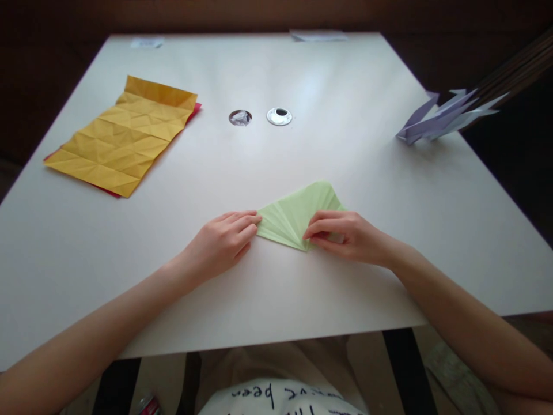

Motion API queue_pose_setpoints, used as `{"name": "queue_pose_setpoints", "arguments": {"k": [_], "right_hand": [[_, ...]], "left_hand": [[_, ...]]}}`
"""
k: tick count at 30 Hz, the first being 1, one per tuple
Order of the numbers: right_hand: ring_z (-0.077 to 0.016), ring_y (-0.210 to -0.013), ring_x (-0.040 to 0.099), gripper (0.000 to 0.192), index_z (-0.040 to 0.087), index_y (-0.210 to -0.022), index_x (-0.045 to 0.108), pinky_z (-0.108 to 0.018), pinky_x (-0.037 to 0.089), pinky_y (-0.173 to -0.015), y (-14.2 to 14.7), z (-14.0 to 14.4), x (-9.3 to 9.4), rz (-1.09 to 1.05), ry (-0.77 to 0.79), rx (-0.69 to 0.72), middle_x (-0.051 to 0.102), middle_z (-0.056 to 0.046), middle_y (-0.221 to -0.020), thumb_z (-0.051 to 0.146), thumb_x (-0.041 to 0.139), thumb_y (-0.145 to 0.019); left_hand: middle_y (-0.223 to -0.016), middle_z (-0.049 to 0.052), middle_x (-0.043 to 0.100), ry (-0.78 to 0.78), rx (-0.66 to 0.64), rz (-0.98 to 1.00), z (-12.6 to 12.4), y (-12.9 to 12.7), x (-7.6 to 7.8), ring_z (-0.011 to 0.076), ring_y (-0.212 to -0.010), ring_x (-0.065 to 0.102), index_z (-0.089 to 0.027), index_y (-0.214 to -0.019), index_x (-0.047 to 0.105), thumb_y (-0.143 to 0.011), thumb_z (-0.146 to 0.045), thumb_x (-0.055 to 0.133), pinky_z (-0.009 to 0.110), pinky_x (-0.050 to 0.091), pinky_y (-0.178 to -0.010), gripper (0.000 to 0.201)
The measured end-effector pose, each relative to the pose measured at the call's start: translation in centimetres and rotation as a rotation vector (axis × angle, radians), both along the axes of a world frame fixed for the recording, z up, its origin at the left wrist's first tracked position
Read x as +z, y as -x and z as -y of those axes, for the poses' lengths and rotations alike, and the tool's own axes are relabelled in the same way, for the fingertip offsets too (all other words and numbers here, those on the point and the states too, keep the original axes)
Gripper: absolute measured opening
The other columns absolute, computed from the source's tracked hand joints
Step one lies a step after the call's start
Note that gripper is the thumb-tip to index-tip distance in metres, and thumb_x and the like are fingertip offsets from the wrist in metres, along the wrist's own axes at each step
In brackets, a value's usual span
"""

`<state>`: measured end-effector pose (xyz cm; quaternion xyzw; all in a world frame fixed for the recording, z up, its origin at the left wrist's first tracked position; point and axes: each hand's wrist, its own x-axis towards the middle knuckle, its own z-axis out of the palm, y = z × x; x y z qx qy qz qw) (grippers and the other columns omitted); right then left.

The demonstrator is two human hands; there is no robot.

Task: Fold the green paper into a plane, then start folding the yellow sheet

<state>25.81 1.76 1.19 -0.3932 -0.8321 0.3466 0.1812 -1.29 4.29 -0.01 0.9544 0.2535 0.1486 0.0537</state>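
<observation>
A folded sheet of light green paper (291, 216) with creases fanning from its lower edge lies on the white table in front of me. My left hand (228, 233) is closed at the paper's left corner, with thumb and fingertips pressing it. Over the right part of the paper, my right hand (341, 233) has its thumb and fingers pinched together near the lower point where the creases meet. The fingers of the right hand cover part of the paper's right side.
Creased yellow paper (116, 138) lies at the left over a red sheet (194, 111). Folded purple and white paper shapes (432, 121) stand near the right edge. Two round holes, one dark-rimmed (240, 118) and one metal-rimmed (279, 116), sit in the white tabletop (173, 323). Paper pieces (318, 36) lie at the far edge.
</observation>
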Motion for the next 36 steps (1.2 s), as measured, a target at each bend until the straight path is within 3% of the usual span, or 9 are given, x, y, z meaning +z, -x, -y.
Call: {"name": "queue_pose_setpoints", "arguments": {"k": [4, 12, 17, 24, 31, 36], "right_hand": [[-0.0119, -0.072, 0.053, 0.019, 0.019, -0.089, 0.065, -0.023, 0.042, -0.062, 0.1, 0.3, -0.2, 0.048, -0.139, 0.033, 0.057, -0.006, -0.085, 0.015, 0.048, -0.081], [-0.0118, -0.074, 0.054, 0.013, 0.019, -0.085, 0.063, -0.023, 0.043, -0.064, -0.3, 0.4, 0.3, 0.078, -0.085, 0.105, 0.056, -0.005, -0.086, 0.018, 0.051, -0.08], [-0.0173, -0.089, 0.055, 0.022, 0.017, -0.097, 0.058, -0.029, 0.046, -0.075, 1.0, 0.8, -0.4, 0.084, -0.32, 0.059, 0.059, -0.009, -0.099, 0.03, 0.057, -0.079], [-0.016, -0.086, 0.059, 0.019, 0.017, -0.096, 0.059, -0.029, 0.049, -0.076, 1.4, 0.8, -1.1, 0.139, -0.618, 0.078, 0.066, -0.004, -0.095, 0.013, 0.051, -0.079], [-0.0179, -0.093, 0.059, 0.021, 0.016, -0.098, 0.059, -0.031, 0.05, -0.078, 1.2, 0.7, -0.7, 0.144, -0.633, 0.057, 0.066, -0.005, -0.1, 0.025, 0.057, -0.079], [-0.0172, -0.096, 0.06, 0.022, 0.017, -0.098, 0.06, -0.031, 0.05, -0.08, 1.4, 0.8, -0.8, 0.166, -0.668, 0.08, 0.066, -0.004, -0.104, 0.014, 0.054, -0.078]], "left_hand": [[-0.108, 0.006, 0.062, 0.011, 0.036, 0.039, -0.2, 0.0, -0.6, 0.0187, -0.111, 0.053, -0.014, -0.092, 0.058, -0.085, -0.01, 0.04, 0.033, 0.047, -0.091, 0.02], [-0.11, 0.008, 0.06, 0.07, 0.031, 0.063, -0.1, 0.0, -0.7, 0.0182, -0.113, 0.05, -0.013, -0.096, 0.055, -0.085, -0.012, 0.04, 0.032, 0.045, -0.093, 0.018], [-0.106, 0.008, 0.06, 0.083, 0.024, 0.104, 0.0, -0.2, -0.8, 0.0178, -0.109, 0.052, -0.015, -0.103, 0.054, -0.087, -0.02, 0.044, 0.031, 0.046, -0.091, 0.019], [-0.103, 0.007, 0.063, 0.057, 0.035, 0.173, 0.3, -0.4, -1.0, 0.0171, -0.105, 0.056, -0.015, -0.091, 0.057, -0.088, -0.017, 0.043, 0.03, 0.049, -0.087, 0.014], [-0.101, 0.007, 0.064, 0.035, 0.062, 0.182, 0.4, -0.4, -1.1, 0.0166, -0.103, 0.058, -0.014, -0.085, 0.055, -0.087, -0.014, 0.043, 0.028, 0.05, -0.084, 0.012], [-0.099, 0.007, 0.064, 0.031, 0.077, 0.184, 0.5, -0.6, -1.0, 0.0164, -0.102, 0.059, -0.014, -0.082, 0.054, -0.087, -0.014, 0.043, 0.027, 0.051, -0.082, 0.012]]}}
